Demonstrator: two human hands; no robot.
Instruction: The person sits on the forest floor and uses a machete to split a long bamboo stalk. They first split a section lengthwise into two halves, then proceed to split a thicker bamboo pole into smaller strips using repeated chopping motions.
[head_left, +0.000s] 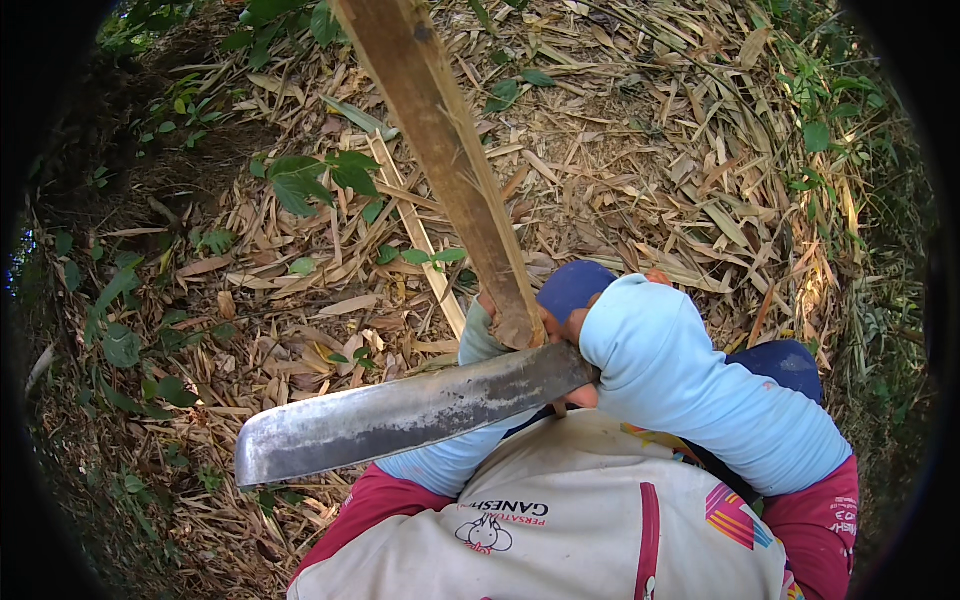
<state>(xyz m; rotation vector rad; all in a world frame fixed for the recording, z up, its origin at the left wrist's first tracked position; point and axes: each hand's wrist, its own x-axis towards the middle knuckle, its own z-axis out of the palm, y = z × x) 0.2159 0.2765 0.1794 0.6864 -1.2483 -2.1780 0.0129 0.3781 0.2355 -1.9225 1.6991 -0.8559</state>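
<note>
Right hand (585,385) clenched on machete (400,415), blade leftward beneath left-hand-held (485,320) bamboo pole (450,150)

Outdoor ground (620,150): bare soil under a thick litter of dry, straw-coloured bamboo leaves (720,220) and split husks. Green broadleaf seedlings (320,175) scattered upper left and along the left margin; more weeds (830,110) at the right edge. Darker earth bank (150,150), possibly a slope, upper left. Daylight, brightest on the right-hand litter; rim shaded.
</note>
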